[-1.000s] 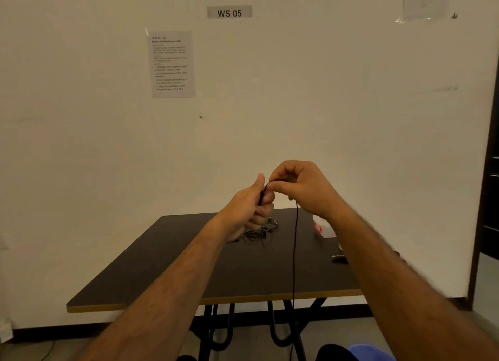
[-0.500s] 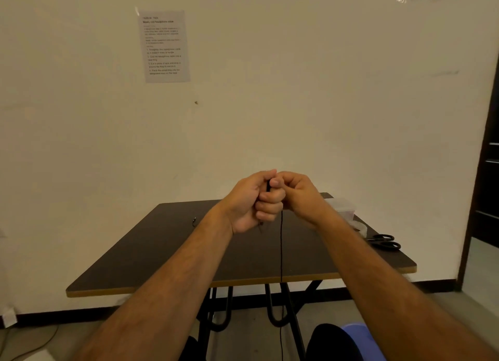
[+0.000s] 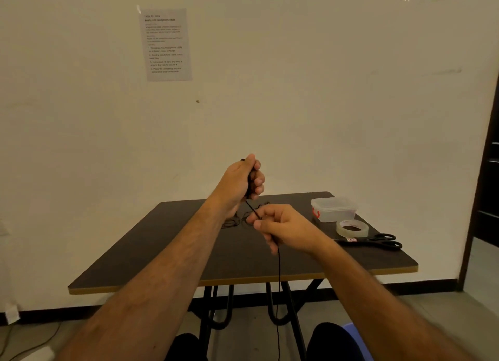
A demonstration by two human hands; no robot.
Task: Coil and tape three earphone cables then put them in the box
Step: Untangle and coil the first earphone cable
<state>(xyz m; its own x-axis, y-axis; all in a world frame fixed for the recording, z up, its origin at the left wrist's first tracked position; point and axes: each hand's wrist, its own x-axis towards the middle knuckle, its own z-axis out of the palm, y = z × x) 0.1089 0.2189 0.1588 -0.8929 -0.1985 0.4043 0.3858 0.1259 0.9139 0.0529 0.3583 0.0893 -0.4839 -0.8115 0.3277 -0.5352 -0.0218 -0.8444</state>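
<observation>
My left hand (image 3: 243,182) is raised above the dark table (image 3: 162,252) and grips one end of a thin black earphone cable (image 3: 278,279). The cable runs down and to the right into my right hand (image 3: 280,228), which pinches it lower down. From there it hangs straight past the table's front edge towards the floor. More black earphone cables (image 3: 232,221) lie tangled on the table behind my hands, partly hidden. A clear plastic box (image 3: 333,209) with a red clip stands at the table's right rear.
A roll of clear tape (image 3: 352,228) lies in front of the box, and black scissors (image 3: 375,242) lie near the right edge. A wall with a printed sheet (image 3: 166,44) rises just behind the table. My knees show below the front edge.
My hands were pressed together at the cable half a second ago. My right hand has slid down and right along the cable while my left rose. The view has tilted down.
</observation>
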